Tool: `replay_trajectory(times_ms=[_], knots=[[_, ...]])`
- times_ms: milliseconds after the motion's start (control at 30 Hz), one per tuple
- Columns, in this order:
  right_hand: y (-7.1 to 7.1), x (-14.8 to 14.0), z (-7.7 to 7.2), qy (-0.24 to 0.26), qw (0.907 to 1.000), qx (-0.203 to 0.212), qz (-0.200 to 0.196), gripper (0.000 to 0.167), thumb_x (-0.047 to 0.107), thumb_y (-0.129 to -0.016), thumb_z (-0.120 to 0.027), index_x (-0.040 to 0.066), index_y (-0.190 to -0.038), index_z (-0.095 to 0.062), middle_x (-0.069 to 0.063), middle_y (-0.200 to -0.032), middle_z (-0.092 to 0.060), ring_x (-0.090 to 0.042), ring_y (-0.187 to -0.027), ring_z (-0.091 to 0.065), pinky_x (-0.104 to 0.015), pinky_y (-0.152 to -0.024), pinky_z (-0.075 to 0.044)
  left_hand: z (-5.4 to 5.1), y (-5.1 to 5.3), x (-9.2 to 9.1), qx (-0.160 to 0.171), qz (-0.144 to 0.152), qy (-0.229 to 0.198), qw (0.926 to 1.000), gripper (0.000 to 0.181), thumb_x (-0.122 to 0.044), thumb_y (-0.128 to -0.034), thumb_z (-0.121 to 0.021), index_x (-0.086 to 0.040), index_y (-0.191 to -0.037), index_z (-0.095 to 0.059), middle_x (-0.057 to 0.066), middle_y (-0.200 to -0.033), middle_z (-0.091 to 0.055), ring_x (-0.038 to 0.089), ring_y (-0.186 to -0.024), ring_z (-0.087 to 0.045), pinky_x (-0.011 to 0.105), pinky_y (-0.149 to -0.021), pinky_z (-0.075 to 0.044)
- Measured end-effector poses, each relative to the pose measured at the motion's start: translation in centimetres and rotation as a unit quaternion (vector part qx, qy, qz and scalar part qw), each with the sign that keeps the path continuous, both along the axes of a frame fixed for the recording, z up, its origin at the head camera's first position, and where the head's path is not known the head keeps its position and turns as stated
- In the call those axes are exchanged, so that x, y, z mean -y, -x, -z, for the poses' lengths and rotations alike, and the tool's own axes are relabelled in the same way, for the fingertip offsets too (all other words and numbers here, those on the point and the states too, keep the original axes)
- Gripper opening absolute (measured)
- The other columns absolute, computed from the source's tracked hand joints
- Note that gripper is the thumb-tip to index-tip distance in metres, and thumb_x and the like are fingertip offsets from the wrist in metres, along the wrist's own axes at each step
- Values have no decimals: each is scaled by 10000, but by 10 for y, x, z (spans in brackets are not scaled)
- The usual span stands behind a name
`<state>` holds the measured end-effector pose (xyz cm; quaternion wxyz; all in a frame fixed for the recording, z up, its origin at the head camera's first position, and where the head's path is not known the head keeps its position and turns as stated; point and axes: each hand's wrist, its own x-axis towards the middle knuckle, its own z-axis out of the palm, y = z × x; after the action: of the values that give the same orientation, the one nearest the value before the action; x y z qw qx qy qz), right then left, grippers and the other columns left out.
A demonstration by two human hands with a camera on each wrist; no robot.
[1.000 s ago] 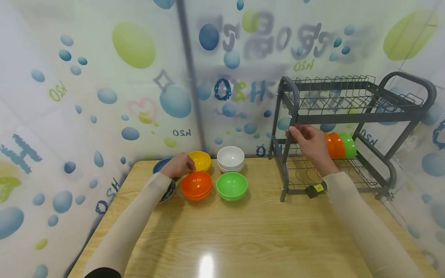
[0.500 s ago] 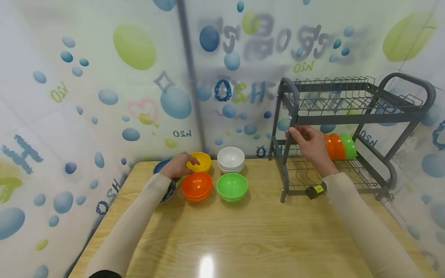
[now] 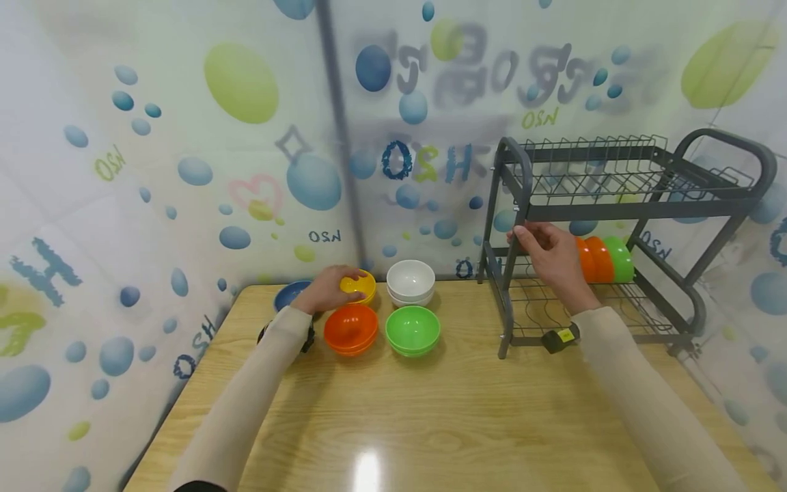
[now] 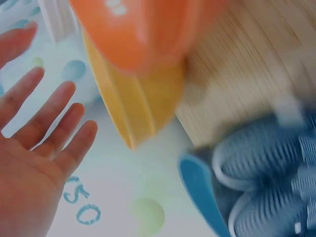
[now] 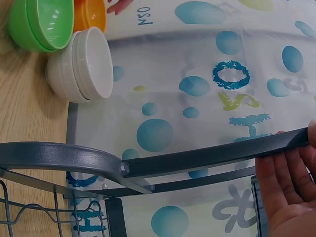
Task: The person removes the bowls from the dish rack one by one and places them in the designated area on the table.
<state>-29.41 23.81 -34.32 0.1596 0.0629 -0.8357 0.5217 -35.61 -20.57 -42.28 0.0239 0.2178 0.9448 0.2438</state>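
Observation:
My left hand (image 3: pixel 328 290) is over the yellow bowls (image 3: pixel 359 281) at the back left of the table. In the left wrist view its fingers (image 4: pixel 57 111) are spread and fairly straight, apart from the yellow bowls (image 4: pixel 140 103). Orange bowls (image 3: pixel 350 328) are stacked just in front. On the right, my right hand (image 3: pixel 553 260) holds a front upright of the grey dish rack (image 3: pixel 639 209). The right wrist view has that hand (image 5: pixel 291 185) with thumb and fingers on opposite sides of the bar (image 5: pixel 217 155).
White bowls (image 3: pixel 410 280) and green bowls (image 3: pixel 412 329) stand stacked right of the yellow and orange ones. Blue bowls (image 3: pixel 289 295) are at the far left, partly behind my left arm. Orange and green bowls (image 3: pixel 617 260) stand on edge on the rack's lower tier.
My left hand has moved right and slightly back, from beside the yellow bowls to over them, and its fingers have spread. The right hand stays on the rack's upright.

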Motion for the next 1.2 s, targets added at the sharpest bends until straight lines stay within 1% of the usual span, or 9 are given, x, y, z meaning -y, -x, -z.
replay_trajectory(times_ms=[133,300,467,600,733,833,967,1067,1200], knots=[[-2,0,-1,-6,10000,33,-5,611,613,-976,-562,122,-1329,-648,-43,-1272,-737,-23,-1065,-642,-117,-927,-504,0,0,-18,-101,6,-438,9990,537,-342,-937,-742,-122,-1410,-614,159,-1411,-622,369,-1301,-560,570,-1124,-448],[-2,0,-2,4,10000,-80,3,598,582,-990,-565,99,-1334,-646,-57,-1265,-742,-23,-1050,-646,-100,-906,-505,-4,1,-43,-349,13,-742,9966,589,-456,-951,-707,-156,-1442,-583,141,-1418,-622,356,-1302,-585,560,-1109,-468],[-3,0,-1,-33,9999,-153,11,581,547,-1004,-572,77,-1339,-645,-56,-1250,-748,-46,-1032,-650,-114,-901,-507,-9,0,-69,-193,170,-1346,9906,622,-511,-950,-695,-186,-1463,-559,140,-1440,-614,370,-1335,-571,574,-1111,-460],[-2,0,1,15,9999,-170,23,575,565,-993,-577,93,-1312,-659,-9,-1215,-759,-33,-1020,-645,-96,-886,-501,-14,-2,-90,-101,380,-1681,9850,621,-513,-963,-679,-197,-1480,-543,167,-1436,-609,366,-1339,-557,544,-1129,-456],[-1,1,1,37,9998,-219,22,566,563,-994,-576,92,-1296,-666,1,-1196,-761,-26,-1010,-639,-89,-873,-502,-20,-4,-109,-98,536,-1975,9788,595,-486,-974,-677,-214,-1484,-538,129,-1420,-621,347,-1353,-549,531,-1151,-442],[-2,1,0,-88,9999,-144,-3,585,565,-1001,-563,86,-1325,-651,-54,-1234,-747,-40,-1034,-637,-105,-877,-514,-25,-6,-123,-108,546,-2046,9773,569,-464,-983,-674,-235,-1485,-536,86,-1416,-629,289,-1344,-565,500,-1153,-449],[-2,-6,-2,-416,9990,27,-183,595,570,-1006,-552,116,-1382,-627,-104,-1300,-714,-149,-1100,-679,-105,-874,-516,-33,-8,-144,-53,577,-2181,9742,558,-445,-993,-665,-237,-1492,-526,78,-1445,-612,238,-1357,-556,465,-1166,-442],[-2,-16,0,-638,9971,66,-419,536,519,-1021,-565,148,-1406,-615,-104,-1323,-693,-91,-1070,-688,-77,-861,-499,-40,-10,-160,30,729,-2370,9688,548,-427,-1007,-650,-232,-1501,-516,86,-1473,-589,243,-1382,-534,465,-1175,-432],[-2,-30,5,-973,9937,6,-553,457,429,-1028,-604,166,-1401,-617,-97,-1311,-683,-14,-1024,-643,-69,-839,-484,-51,-14,-182,117,978,-2585,9610,526,-386,-1021,-640,-234,-1508,-511,82,-1477,-584,259,-1386,-531,454,-1169,-440]])
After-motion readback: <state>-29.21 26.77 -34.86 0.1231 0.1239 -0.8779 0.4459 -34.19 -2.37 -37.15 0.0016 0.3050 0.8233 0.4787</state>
